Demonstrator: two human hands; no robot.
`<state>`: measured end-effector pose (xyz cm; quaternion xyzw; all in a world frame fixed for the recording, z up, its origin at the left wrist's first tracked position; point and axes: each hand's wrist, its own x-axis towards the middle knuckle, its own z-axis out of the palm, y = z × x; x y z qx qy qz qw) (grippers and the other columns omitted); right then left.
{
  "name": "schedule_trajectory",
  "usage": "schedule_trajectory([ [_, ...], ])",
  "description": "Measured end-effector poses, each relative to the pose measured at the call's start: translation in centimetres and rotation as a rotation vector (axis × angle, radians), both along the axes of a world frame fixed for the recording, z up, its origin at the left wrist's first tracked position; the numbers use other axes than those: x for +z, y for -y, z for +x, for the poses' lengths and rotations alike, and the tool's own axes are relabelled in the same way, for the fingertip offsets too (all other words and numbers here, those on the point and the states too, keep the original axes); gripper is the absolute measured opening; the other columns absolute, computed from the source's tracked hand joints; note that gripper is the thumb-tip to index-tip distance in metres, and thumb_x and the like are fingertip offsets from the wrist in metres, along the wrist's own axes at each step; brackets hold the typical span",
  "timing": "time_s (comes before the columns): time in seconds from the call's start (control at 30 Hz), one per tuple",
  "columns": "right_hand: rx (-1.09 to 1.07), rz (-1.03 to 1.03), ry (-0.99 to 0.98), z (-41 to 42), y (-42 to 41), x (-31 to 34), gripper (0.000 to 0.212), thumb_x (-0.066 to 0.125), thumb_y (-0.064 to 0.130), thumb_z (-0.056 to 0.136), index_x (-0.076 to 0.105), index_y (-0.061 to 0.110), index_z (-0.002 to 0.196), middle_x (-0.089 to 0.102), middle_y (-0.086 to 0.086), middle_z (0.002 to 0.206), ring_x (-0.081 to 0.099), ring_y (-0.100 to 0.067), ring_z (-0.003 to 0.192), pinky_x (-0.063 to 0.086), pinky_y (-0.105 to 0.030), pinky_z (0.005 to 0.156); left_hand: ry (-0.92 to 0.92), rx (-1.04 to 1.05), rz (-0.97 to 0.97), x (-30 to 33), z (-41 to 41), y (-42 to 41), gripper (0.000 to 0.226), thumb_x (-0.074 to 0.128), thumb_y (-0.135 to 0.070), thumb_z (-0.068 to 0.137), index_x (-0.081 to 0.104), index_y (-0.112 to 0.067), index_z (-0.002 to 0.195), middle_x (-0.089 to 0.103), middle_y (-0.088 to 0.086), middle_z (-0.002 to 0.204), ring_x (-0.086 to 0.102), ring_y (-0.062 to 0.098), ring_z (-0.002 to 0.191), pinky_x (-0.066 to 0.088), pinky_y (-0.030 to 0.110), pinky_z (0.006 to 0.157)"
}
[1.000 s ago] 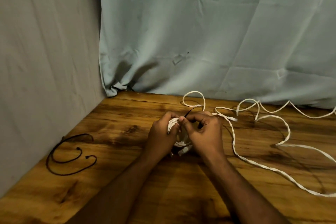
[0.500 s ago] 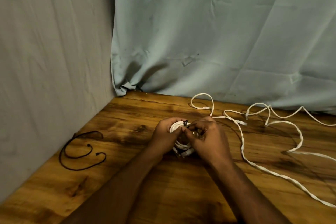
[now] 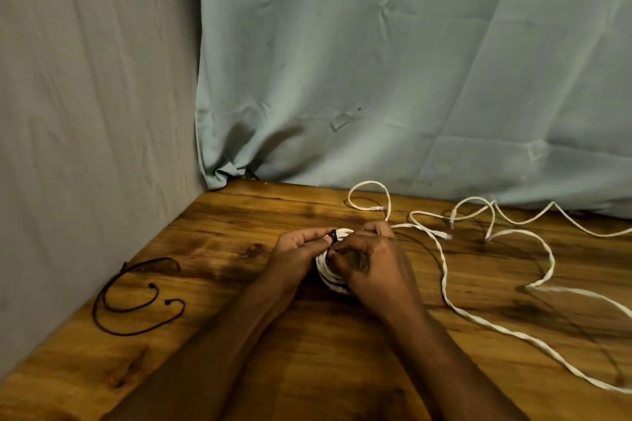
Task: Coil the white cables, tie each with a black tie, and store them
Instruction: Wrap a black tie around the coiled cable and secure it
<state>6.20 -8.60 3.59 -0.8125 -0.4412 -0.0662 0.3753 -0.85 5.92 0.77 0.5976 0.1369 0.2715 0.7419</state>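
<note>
A small coil of white cable [image 3: 326, 272] sits between both hands just above the wooden table [image 3: 307, 369]. My left hand [image 3: 295, 253] grips the coil's left side. My right hand [image 3: 369, 260] covers its right side, thumb and fingers pinching at the coil. A black tie [image 3: 333, 236] is wrapped around the top of the coil between my fingertips. Loose white cables [image 3: 444, 287] trail across the table to the right, with connector ends near the curtain. Two spare black ties [image 3: 136, 308] lie curled at the table's left edge.
A grey cloth wall [image 3: 85, 113] borders the table on the left and a pale green curtain [image 3: 410, 79] hangs along the back. One loose cable loop [image 3: 369, 196] lies just behind my hands.
The black tie's free end stuck up above the coil a second ago; now it is wrapped tight on the coil. Both hands stay on the coil.
</note>
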Motion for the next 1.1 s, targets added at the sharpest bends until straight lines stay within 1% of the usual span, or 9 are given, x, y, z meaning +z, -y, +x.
schedule_trajectory([
  [0.13,0.053,-0.007,0.067,0.1,-0.1,0.0,0.022,0.077,0.033,0.090,0.077,0.035,0.111,0.053,0.017,0.119,0.042,-0.001,0.117,0.049,-0.028,0.092,-0.003,0.053,-0.010,-0.6,0.3,-0.4,0.026,0.057,0.002,0.094,0.070,-0.001,0.117,0.075,0.019,0.109,0.071,0.034,0.103,0.055,0.040,0.095],
  [0.23,0.073,0.041,0.081,0.2,-0.3,-0.3,0.017,0.077,0.030,0.090,0.077,0.032,0.107,0.052,0.015,0.116,0.045,-0.002,0.112,0.051,-0.028,0.090,-0.013,0.081,-0.026,-0.7,0.4,-0.5,0.027,0.058,0.003,0.093,0.069,0.003,0.117,0.074,0.022,0.110,0.069,0.039,0.107,0.053,0.045,0.100],
  [0.33,0.067,0.058,0.067,0.2,-0.4,-0.4,0.013,0.075,0.030,0.091,0.075,0.030,0.105,0.048,0.011,0.117,0.051,-0.006,0.107,0.055,-0.028,0.087,-0.029,0.100,-0.014,-0.8,0.5,-0.5,0.026,0.058,0.003,0.093,0.070,0.003,0.117,0.074,0.022,0.108,0.070,0.038,0.104,0.053,0.046,0.100],
  [0.5,0.040,0.006,0.071,0.2,-0.5,-0.3,0.017,0.072,0.035,0.093,0.073,0.033,0.109,0.046,0.011,0.118,0.051,-0.007,0.103,0.048,-0.020,0.080,-0.054,0.140,0.081,-0.8,0.6,-0.4,0.025,0.057,0.000,0.096,0.071,-0.003,0.116,0.076,0.016,0.106,0.072,0.034,0.103,0.056,0.043,0.095],
  [0.6,0.003,-0.014,0.178,-0.2,-0.4,-0.1,0.019,0.071,0.036,0.093,0.072,0.035,0.111,0.047,0.018,0.109,0.046,-0.007,0.107,0.051,-0.031,0.087,-0.082,0.186,0.289,-0.8,0.4,0.2,0.025,0.053,-0.005,0.100,0.069,-0.010,0.118,0.076,0.007,0.107,0.072,0.022,0.102,0.058,0.032,0.086],
  [0.7,-0.001,-0.066,0.312,-0.3,-0.3,0.0,0.022,0.070,0.034,0.092,0.074,0.032,0.114,0.063,0.014,0.112,0.043,-0.011,0.113,0.043,-0.035,0.093,-0.123,0.264,0.585,-0.8,0.3,0.6,0.024,0.053,-0.013,0.100,0.068,-0.017,0.118,0.074,-0.003,0.107,0.070,0.011,0.099,0.057,0.033,0.088],
  [0.87,0.041,-0.112,0.365,0.2,-0.3,-0.2,0.026,0.075,0.036,0.087,0.076,0.034,0.113,0.066,0.013,0.112,0.044,-0.014,0.114,0.044,-0.035,0.088,-0.169,0.279,0.850,-0.7,0.0,0.4,0.037,0.044,-0.032,0.093,0.063,-0.019,0.121,0.072,-0.001,0.107,0.067,0.015,0.097,0.053,0.034,0.085],
  [1.0,0.133,-0.116,0.239,1.0,-0.1,-1.0,0.018,0.072,0.041,0.085,0.076,0.036,0.101,0.063,0.018,0.098,0.045,-0.011,0.102,0.049,-0.036,0.080,-0.170,0.263,1.072,-1.2,-0.3,-0.1,0.024,0.044,-0.022,0.102,0.060,-0.017,0.119,0.069,0.005,0.104,0.065,0.021,0.093,0.049,0.035,0.078],
  [1.1,0.117,0.138,-0.002,1.2,-0.2,-1.0,0.007,0.071,0.035,0.089,0.071,0.037,0.096,0.064,0.012,0.106,0.056,-0.008,0.105,0.053,-0.030,0.082,-0.140,0.252,1.090,-1.2,-0.5,-0.2,0.024,0.042,-0.023,0.104,0.058,-0.018,0.121,0.068,0.002,0.108,0.064,0.017,0.096,0.048,0.033,0.080],
])
